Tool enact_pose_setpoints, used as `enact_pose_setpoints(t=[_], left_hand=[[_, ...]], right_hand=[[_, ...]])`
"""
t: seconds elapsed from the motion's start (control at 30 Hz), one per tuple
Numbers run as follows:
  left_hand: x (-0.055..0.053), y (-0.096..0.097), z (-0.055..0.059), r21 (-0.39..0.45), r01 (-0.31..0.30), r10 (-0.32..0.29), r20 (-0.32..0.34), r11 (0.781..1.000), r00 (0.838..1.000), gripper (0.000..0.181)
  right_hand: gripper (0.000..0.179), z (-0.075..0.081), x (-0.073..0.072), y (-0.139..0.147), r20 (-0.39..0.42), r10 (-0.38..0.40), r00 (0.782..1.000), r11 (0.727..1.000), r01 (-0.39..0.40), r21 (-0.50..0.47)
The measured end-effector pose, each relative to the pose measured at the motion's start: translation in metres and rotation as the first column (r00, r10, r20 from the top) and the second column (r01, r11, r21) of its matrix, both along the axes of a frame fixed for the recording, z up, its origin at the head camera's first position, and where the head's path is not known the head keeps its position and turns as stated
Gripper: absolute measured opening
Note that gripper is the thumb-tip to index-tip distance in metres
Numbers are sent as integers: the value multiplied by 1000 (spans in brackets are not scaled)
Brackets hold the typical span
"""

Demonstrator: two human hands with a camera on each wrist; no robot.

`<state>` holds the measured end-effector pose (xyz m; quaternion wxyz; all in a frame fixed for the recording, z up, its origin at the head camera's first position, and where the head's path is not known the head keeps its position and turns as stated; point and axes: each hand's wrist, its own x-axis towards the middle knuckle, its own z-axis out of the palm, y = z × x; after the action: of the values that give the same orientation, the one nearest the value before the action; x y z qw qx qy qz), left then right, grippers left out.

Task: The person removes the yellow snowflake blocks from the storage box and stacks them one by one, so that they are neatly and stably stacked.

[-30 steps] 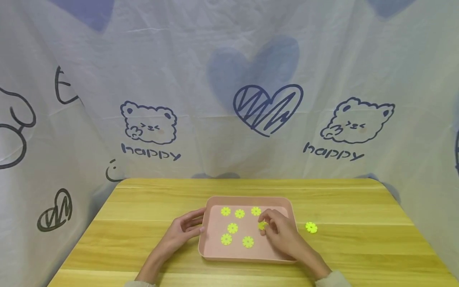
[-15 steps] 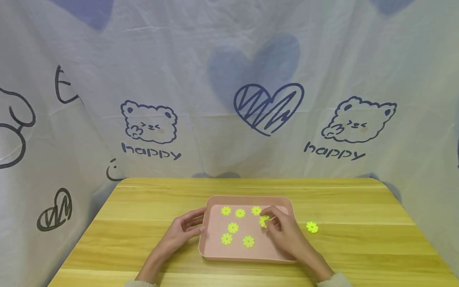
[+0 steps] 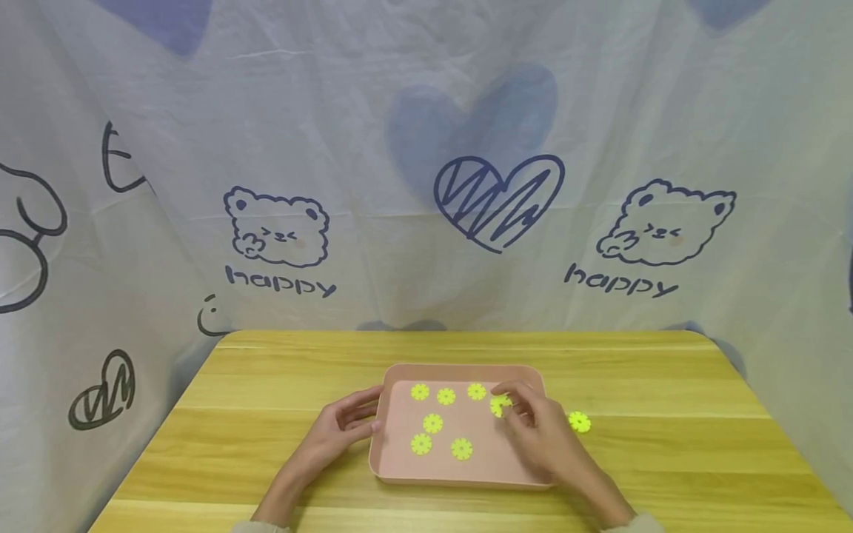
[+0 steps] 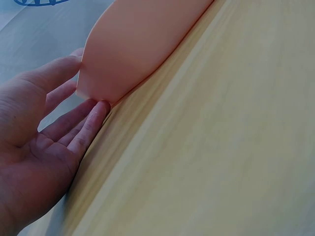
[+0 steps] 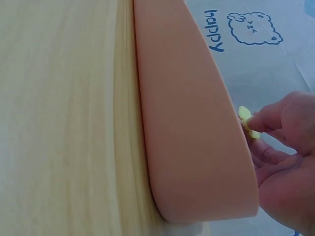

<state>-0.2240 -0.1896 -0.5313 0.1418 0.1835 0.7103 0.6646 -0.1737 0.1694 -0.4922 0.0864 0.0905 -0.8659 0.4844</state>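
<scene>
In the head view a pink tray lies on the table. Several yellow-green notched discs, one of them a front disc, are spread flat in it. Over the tray's right part, my right hand pinches another notched disc between thumb and fingers; the right wrist view shows this held disc edge-on just beyond the tray rim. My left hand rests at the tray's left end. In the left wrist view, its fairly straight fingers touch the outer wall low down, with the thumb by the rim.
One more notched disc lies on the wooden table to the right of the tray, close beside the right hand. A pale printed cloth with hearts and bears hangs behind and at both sides of the table.
My right hand has lifted the pinched disc and drawn it right and slightly back, toward the tray's right wall. The left hand, tray and other discs stay in place.
</scene>
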Motion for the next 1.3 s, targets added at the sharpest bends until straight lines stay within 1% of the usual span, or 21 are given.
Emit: enact_pose_setpoints(t=[0.1,0.2,0.33,0.43,0.5,0.63,0.77,1.07,1.3], left_hand=[[0,1,0,-8,-8,8,16,1000,1000,63],[0,2,1,-19,-17,18,29,1000,999,62],[-1,2,1,-19,-21,22,37,1000,999,62],[-1,2,1,-17,-23,24,34,1000,999,62],[-1,1,2,-20,-21,22,24,1000,999,63],[-1,1,1,-25,-13,13,-3,1000,1000,63],[-1,0,1,-25,-13,13,-5,1000,1000,63],[-1,0,0,-9,-3,3,8,1000,1000,63],[-1,-1,-1,-4,-3,3,4,1000,1000,63]], right_hand=[[36,2,3,2,35,3,999,998,-1,-56],[34,4,6,6,52,23,998,990,-16,-138],[32,5,9,11,13,50,999,981,-47,-187],[32,6,9,16,-36,57,998,982,-63,-179],[33,6,10,19,-54,57,997,985,-65,-160],[36,5,11,25,-43,40,998,994,-45,-104],[39,6,11,29,-30,20,999,997,-23,-76],[48,7,14,39,-62,47,997,996,-52,-67],[45,6,17,49,-129,49,990,998,-52,-22]])
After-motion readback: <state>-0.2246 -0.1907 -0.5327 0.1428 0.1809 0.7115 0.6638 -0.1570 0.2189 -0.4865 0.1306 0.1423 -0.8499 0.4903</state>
